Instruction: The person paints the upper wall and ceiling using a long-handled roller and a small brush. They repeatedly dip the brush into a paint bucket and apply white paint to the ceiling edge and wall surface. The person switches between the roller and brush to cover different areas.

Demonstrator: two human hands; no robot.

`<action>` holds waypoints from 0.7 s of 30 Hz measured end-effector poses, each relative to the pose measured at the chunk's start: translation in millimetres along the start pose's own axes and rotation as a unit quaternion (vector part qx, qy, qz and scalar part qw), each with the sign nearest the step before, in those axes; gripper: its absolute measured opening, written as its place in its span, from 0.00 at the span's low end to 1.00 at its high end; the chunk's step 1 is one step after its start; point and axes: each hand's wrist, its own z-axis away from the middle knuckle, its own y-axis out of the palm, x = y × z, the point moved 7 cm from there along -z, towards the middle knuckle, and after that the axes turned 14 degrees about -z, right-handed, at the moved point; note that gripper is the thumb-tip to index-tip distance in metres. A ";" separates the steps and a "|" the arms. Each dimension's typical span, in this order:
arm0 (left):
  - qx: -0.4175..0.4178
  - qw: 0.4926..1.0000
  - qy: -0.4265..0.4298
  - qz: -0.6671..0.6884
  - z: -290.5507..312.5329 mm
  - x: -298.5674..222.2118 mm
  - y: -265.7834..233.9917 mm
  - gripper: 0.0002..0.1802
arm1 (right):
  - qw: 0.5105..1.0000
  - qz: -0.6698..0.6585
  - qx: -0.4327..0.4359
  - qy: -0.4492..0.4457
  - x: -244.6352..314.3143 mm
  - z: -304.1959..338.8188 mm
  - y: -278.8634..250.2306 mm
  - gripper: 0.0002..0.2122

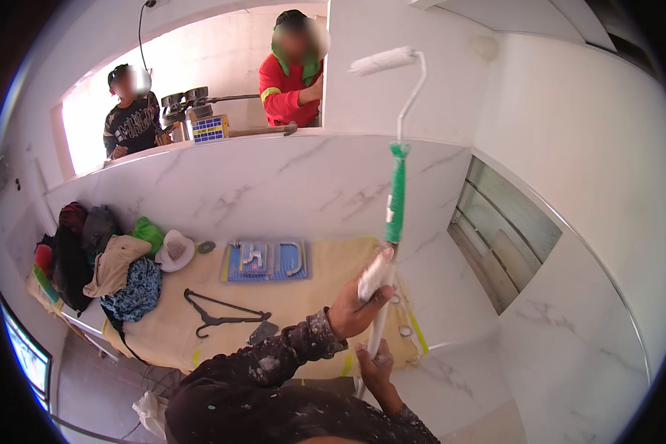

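A paint roller point(385, 61) with a white sleeve is raised at the upper middle, near the white wall. Its bent wire frame runs down into a green handle point(396, 196), which sits on a long pale pole point(377, 334). My left hand point(359, 297) is closed round the pole just below the green handle; something whitish shows at its fingers, its kind unclear. Lower down, my right hand point(377, 368) is also wrapped round the pole. Paint specks cover my dark left sleeve point(274, 359).
Below is a covered tabletop point(177, 325) with a black hanger point(218, 314), a blue-backed package point(266, 260), a white hat point(176, 251) and piled bags and clothes point(118, 270). Two people stand beyond the wall opening; a hammer point(266, 131) and a box point(209, 129) rest on its ledge. A glass window point(503, 229) is at right.
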 end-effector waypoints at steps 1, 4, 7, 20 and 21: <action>0.006 0.998 -0.044 0.050 5.0 4.1 -1.8 0.30 | 0.998 0.045 0.042 0.000 3.9 -1.7 10.1 0.15; -0.073 0.995 -0.056 0.049 13.5 8.6 -31.4 0.20 | 0.978 0.100 0.185 -0.010 34.6 -14.2 33.9 0.31; -0.097 0.994 -0.050 0.018 29.1 18.9 -67.4 0.22 | 0.963 0.102 0.096 -0.229 130.5 -53.3 13.3 0.44; -0.186 0.982 -0.030 0.027 118.6 44.6 -230.6 0.20 | 0.949 -0.257 0.152 -0.098 281.1 -115.8 177.5 0.42; -0.192 0.981 -0.020 0.026 124.3 45.7 -241.3 0.20 | 0.957 -0.193 0.188 -0.111 267.5 -113.5 191.6 0.43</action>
